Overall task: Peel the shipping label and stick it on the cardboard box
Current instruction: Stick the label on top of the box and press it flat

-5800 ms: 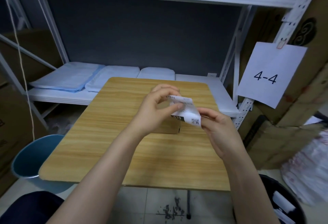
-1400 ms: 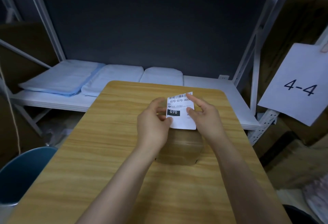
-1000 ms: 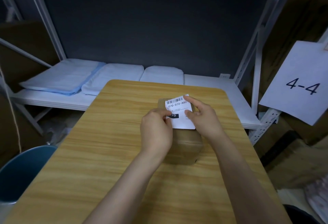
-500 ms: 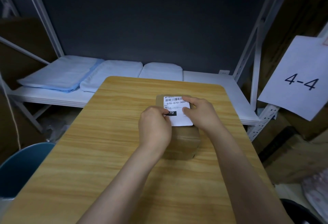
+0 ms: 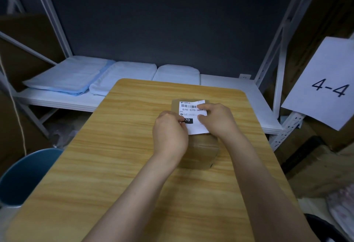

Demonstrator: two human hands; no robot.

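Observation:
A small brown cardboard box (image 5: 204,153) stands on the wooden table (image 5: 122,165). A white shipping label (image 5: 193,116) with a barcode and "070-070-A80" lies on the box's top face, its lower edge reaching the box's near top edge. My left hand (image 5: 169,136) pinches the label's left edge with thumb and forefinger. My right hand (image 5: 217,120) presses its fingertips on the label's right side. Both hands hide parts of the label and box top.
White metal shelving stands behind the table, with folded pale blue and white cloths (image 5: 92,77) on its low shelf. A paper sign reading "4-4" (image 5: 325,84) hangs at right. A blue bin (image 5: 24,176) sits at lower left; cardboard boxes at right.
Both hands have lowered the label from above the box down onto its top face. Earlier still, they held the label curled in the air.

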